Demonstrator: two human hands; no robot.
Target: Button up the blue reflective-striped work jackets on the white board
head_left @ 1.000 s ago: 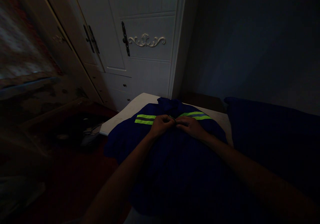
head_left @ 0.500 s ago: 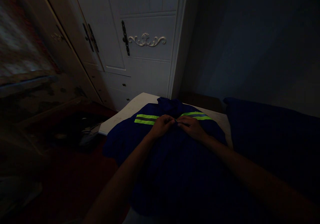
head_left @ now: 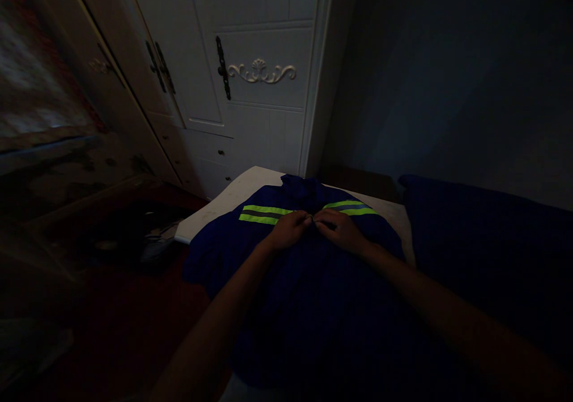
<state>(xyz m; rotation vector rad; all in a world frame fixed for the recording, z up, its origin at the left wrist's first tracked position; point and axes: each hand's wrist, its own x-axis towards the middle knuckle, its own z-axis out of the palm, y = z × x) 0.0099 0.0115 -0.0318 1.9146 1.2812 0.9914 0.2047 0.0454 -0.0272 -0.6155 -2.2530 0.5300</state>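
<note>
A dark blue work jacket (head_left: 286, 294) with yellow-green and grey reflective bands lies spread with its collar at the far end. My left hand (head_left: 290, 229) pinches the jacket's front edge at chest height, close to the left band. Right beside it, my right hand (head_left: 339, 229) is closed on the other side of the same front opening. The fingertips of both hands meet at the middle of the jacket. Whatever small part lies between them, such as a button, is too dark and too covered to make out.
Under the jacket is a pale board or table top (head_left: 239, 190). Behind it stands a white wardrobe (head_left: 264, 127) with dark handles. A dark blue cloth-like mass (head_left: 483, 241) is at the right. Dark items (head_left: 138, 235) lie on the red floor (head_left: 129, 318) at the left.
Both hands stay at the jacket's middle front. Their fingertips have shifted slightly, and my left fingers cover a little less of the left band. The view has moved a little.
</note>
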